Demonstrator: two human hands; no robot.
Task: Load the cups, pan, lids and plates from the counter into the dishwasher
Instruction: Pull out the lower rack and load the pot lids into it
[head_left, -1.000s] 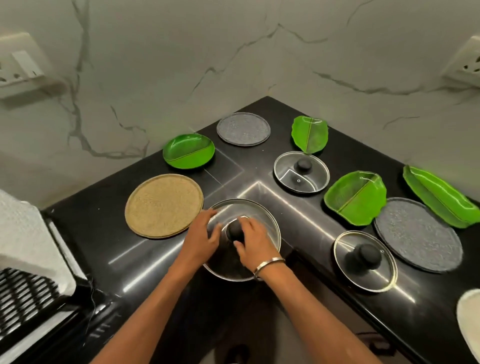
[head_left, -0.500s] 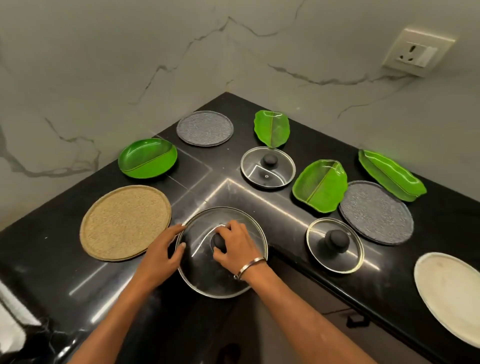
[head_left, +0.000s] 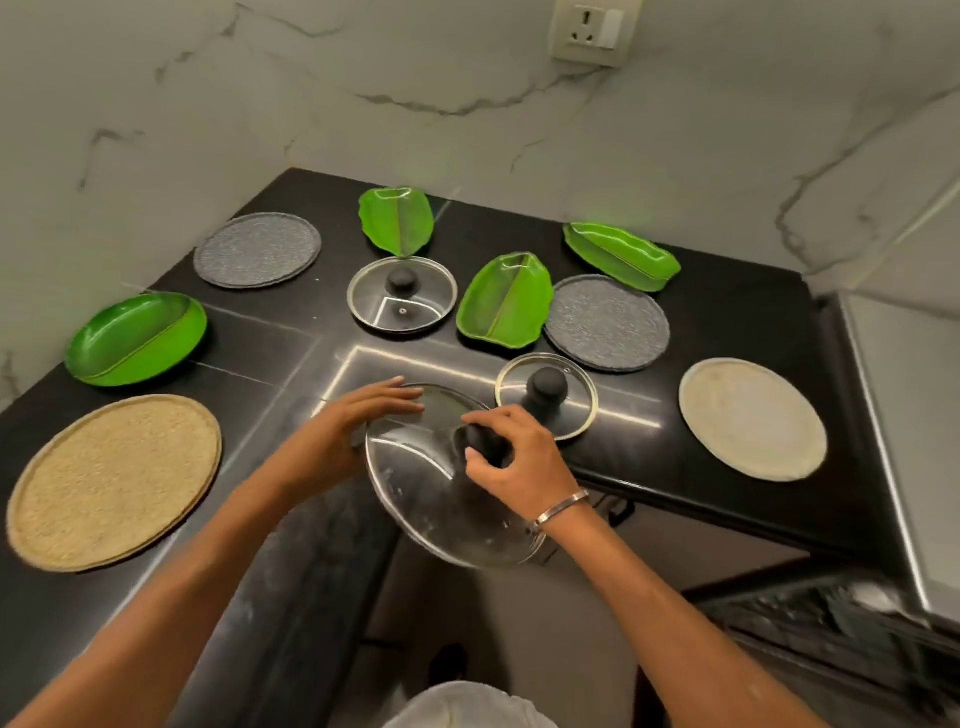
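My right hand (head_left: 511, 462) grips the black knob of a large glass lid (head_left: 426, 499), which is tilted and lifted off the inner corner of the black counter (head_left: 675, 457). On the lid's far left rim rests my left hand (head_left: 358, 426), fingers extended. Two smaller glass lids (head_left: 402, 296) (head_left: 545, 395) lie flat on the counter. Around them lie green leaf-shaped plates (head_left: 136, 340) (head_left: 397, 221) (head_left: 506, 301) (head_left: 621, 254), two grey round plates (head_left: 258, 249) (head_left: 607, 322), a tan plate (head_left: 111, 480) and a cream plate (head_left: 753, 418).
Marble walls close the counter's corner, with a wall socket (head_left: 595, 31) at upper right. A dark rack of the dishwasher (head_left: 831, 623) shows at lower right under a steel edge (head_left: 893, 441). The floor lies below the counter's inner corner.
The big lid has been lifted off the counter, tilted, and carried toward the right. The view has swung right, bringing the cream plate and the rack into sight.
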